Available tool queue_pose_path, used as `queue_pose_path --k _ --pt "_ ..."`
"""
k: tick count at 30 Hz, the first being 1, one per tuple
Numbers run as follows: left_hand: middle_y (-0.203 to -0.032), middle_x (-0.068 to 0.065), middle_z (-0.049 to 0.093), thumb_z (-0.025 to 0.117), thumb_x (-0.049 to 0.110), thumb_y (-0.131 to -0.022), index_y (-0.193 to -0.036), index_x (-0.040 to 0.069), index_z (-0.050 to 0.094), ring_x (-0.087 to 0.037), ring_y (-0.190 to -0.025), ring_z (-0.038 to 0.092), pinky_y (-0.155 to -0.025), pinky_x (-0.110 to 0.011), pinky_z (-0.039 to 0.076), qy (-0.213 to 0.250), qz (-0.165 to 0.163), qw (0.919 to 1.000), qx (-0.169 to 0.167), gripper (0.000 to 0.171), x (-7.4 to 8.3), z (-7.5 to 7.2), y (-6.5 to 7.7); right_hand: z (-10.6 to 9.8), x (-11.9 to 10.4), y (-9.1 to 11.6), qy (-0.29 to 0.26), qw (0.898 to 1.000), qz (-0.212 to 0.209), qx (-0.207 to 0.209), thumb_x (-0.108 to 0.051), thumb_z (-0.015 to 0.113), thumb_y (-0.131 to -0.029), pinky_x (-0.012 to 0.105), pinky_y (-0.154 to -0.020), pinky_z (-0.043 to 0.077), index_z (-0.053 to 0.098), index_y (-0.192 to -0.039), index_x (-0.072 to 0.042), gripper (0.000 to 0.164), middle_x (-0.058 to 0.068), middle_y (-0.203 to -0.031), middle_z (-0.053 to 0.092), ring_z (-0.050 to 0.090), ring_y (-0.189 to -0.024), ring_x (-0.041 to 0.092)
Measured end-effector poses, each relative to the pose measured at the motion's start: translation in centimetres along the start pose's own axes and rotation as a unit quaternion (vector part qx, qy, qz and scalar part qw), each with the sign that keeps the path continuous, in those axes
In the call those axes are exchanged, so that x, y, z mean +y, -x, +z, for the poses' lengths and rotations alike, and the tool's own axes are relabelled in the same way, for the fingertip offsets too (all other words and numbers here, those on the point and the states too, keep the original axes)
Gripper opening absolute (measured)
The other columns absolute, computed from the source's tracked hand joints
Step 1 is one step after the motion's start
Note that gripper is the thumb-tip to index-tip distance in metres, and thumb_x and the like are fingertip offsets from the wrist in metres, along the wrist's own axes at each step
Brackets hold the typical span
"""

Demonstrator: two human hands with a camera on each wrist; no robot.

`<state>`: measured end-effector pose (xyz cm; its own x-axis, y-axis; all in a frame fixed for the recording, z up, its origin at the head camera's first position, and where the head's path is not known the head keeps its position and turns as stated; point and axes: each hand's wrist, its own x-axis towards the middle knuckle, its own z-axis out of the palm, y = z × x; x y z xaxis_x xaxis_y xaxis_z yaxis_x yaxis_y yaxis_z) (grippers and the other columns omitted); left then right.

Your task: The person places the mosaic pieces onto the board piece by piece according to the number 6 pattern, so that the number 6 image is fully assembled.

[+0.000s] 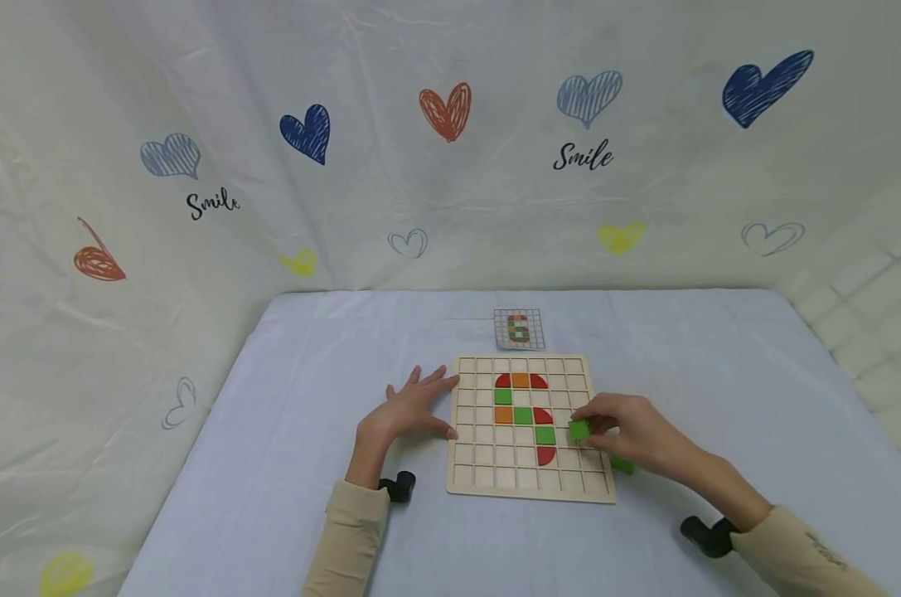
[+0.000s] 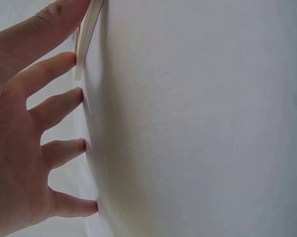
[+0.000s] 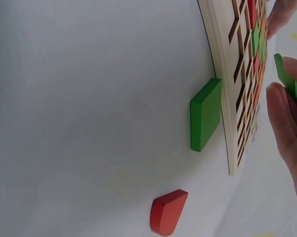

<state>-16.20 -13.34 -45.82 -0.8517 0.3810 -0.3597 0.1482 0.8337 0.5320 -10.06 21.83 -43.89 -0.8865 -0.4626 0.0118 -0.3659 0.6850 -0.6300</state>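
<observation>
A wooden grid board [image 1: 495,479] lies on the table, with red, orange and green pieces set in some of its squares. My right hand [image 1: 632,429] pinches a green square block [image 1: 578,429] over the right part of the board; the same block [image 3: 287,78] shows between thumb and fingers in the right wrist view. At the board's left edge, my left hand [image 1: 408,409] is spread, thumb and index finger touching that edge. In the left wrist view the other fingertips of the left hand [image 2: 20,148] rest on the cloth.
A second green block [image 3: 206,116] lies against the board's right edge, with a red rounded piece [image 3: 168,212] near it. Behind the board lies a small pattern card [image 1: 519,330]. White cloth [image 1: 286,398] covers the table, and a heart-printed curtain [image 1: 495,199] hangs behind.
</observation>
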Motion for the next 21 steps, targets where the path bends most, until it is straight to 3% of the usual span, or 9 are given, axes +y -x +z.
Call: queue_pose_path --k 10,21 --pt "-0.171 0.0 0.024 0.089 0.035 -0.079 -0.159 0.028 0.042 -0.039 -0.16 0.003 -0.116 -0.081 0.003 -0.002 -0.001 1.0 -0.002 0.093 0.1 -0.1 0.0 0.9 -0.6 -0.7 -0.001 0.999 -0.04 -0.01 -0.004 0.085 -0.079 0.027 -0.072 0.057 0.077 -0.105 -0.006 0.027 -0.006 -0.094 0.073 0.062 -0.081 0.014" --pt "-0.172 0.0 0.024 0.089 0.036 -0.079 -0.159 0.027 0.041 -0.039 -0.16 0.003 -0.116 -0.08 0.002 -0.005 -0.004 1.0 -0.004 0.093 0.0 0.0 -0.1 2.0 -1.6 -1.6 0.005 0.999 -0.031 -0.029 -0.009 0.086 -0.08 0.025 -0.072 0.056 0.079 -0.105 -0.008 0.025 -0.006 -0.095 0.073 0.061 -0.083 0.013"
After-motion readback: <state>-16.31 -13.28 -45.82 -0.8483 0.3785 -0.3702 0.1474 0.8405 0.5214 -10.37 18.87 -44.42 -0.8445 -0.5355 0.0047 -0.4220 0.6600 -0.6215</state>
